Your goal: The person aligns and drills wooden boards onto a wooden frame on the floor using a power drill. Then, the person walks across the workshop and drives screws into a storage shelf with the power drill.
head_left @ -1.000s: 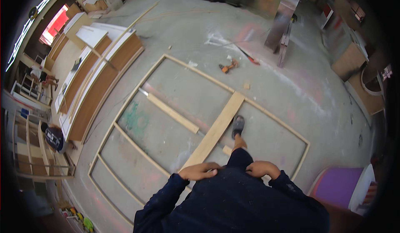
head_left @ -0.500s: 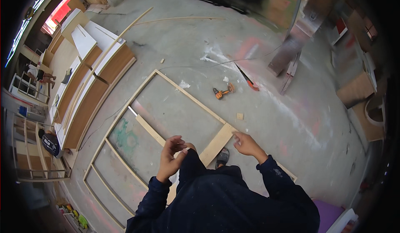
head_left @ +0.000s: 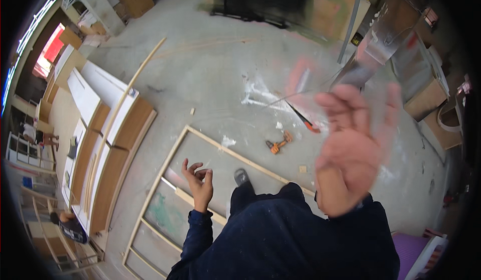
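Note:
My left hand (head_left: 199,186) hovers over the pale wooden frame (head_left: 161,181) on the floor, its fingers loosely curled and apart with nothing between them. Raised near the camera and smeared by motion, my right hand (head_left: 350,147) shows its palm and spread fingers, with nothing visible in it. It hides part of the floor at the right. My shoe (head_left: 242,176) is inside the frame, by its far rail. Beyond that rail lie an orange and black cordless drill (head_left: 274,147) and a small square wood block (head_left: 302,169).
A handsaw (head_left: 312,128) with a red-orange handle lies beyond the drill. White-topped wooden counters (head_left: 92,97) stand left, with a long wood strip (head_left: 134,77) across them. A person (head_left: 72,228) is low beside them. A black panel (head_left: 265,2) stands at the far side.
My right hand has left the frame's wide board and risen up toward the camera. The left hand has opened somewhat. My view has shifted forward, and my shoe now shows inside the frame.

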{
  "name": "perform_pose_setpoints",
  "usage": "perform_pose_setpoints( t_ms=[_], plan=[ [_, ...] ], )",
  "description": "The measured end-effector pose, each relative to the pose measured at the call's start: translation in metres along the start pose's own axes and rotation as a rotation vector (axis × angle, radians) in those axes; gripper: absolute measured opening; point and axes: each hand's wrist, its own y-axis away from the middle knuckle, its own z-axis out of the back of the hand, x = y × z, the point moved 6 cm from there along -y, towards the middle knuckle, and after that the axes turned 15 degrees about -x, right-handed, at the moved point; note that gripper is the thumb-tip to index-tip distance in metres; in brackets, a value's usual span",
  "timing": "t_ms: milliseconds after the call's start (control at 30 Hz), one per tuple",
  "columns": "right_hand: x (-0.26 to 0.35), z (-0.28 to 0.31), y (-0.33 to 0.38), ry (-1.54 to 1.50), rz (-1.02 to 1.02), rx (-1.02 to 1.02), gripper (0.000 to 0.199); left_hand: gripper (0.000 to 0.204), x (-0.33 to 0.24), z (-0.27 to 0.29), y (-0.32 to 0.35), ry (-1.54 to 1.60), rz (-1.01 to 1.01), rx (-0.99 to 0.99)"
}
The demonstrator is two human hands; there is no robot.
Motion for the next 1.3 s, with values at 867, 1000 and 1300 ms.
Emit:
perform_pose_setpoints(
  t_ms=[867, 1000, 1300],
  plan=[
    [-0.299, 0.017, -0.333, 0.776, 0.375, -0.252, 0.070, 0.065, -0.049, -0.232, -0.445, -0.218, -0.120, -0.356],
    [-0.345, 0.005, -0.389, 0.592, 0.365, -0.238, 0.071, 0.065, -0.141, -0.288, -0.481, -0.214, -0.357, -0.463],
    [-0.455, 0.026, -0.455, -0.453, 0.186, -0.369, 0.075, 0.064, -0.336, -0.437, -0.479, 0.280, -1.028, -0.193]
  ],
)
